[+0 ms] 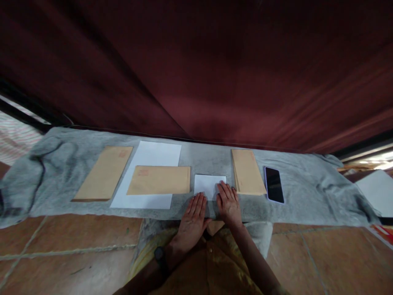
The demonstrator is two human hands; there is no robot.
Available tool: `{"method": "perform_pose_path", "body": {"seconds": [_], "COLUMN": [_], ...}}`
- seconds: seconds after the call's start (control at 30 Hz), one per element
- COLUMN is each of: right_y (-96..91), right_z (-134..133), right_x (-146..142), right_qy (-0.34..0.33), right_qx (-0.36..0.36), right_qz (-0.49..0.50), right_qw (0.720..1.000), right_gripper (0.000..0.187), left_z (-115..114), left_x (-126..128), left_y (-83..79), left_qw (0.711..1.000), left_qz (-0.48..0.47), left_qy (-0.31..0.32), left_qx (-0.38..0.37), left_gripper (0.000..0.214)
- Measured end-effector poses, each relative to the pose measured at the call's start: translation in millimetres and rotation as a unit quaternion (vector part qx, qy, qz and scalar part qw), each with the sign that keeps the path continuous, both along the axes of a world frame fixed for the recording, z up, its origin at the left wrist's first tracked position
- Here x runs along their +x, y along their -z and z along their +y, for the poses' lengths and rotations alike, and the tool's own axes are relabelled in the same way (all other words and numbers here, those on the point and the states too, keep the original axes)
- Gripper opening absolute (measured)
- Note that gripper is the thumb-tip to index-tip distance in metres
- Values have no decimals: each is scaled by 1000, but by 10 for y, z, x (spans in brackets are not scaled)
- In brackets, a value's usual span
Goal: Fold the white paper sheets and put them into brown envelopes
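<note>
A small folded sheet of white paper (206, 184) lies flat on the grey cloth in front of me. My left hand (193, 221) rests palm down, its fingertips at the paper's lower left edge. Fingers stretched out, my right hand (229, 203) presses on the paper's right side. Left of the paper, a brown envelope (159, 180) with faint red print lies across larger white paper sheets (158, 152). Just right of my right hand is a small stack of brown envelopes (248, 172).
More brown envelopes (104, 174) lie at the left. A phone (274, 185) with a dark screen lies right of the right-hand stack. Grey cloth (313, 188) covers the narrow surface, wrinkled at both ends. A dark red curtain (196, 73) hangs behind; tiled floor (76, 254) shows below.
</note>
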State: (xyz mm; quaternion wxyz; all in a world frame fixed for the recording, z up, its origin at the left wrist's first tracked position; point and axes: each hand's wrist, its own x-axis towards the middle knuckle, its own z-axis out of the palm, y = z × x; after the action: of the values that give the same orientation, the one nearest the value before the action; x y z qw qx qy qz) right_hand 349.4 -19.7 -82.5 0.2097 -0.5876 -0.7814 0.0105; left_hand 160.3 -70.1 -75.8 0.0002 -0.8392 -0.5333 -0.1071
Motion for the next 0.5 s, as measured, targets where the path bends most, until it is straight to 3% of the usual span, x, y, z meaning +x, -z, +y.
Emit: {"method": "perform_pose_path", "body": {"seconds": [0.17, 0.37, 0.5], "right_y": [-42, -114, -173], "right_z": [7, 189, 361], "right_x": [-122, -425, -528], "right_qy": [11, -136, -171], "right_qx": [4, -54, -85], "right_qz": [10, 47, 36], "right_qw": [1000, 988, 981], "right_gripper": [44, 44, 46], "left_z": [-4, 7, 3], "left_x": [20, -1, -4], "left_y": [-42, -1, 27], "left_qw": [1000, 1000, 1000], "left_qz": [12, -3, -2], "left_qy": [1, 19, 22], "left_qx": [-9, -18, -12], "left_gripper": [70, 71, 66]}}
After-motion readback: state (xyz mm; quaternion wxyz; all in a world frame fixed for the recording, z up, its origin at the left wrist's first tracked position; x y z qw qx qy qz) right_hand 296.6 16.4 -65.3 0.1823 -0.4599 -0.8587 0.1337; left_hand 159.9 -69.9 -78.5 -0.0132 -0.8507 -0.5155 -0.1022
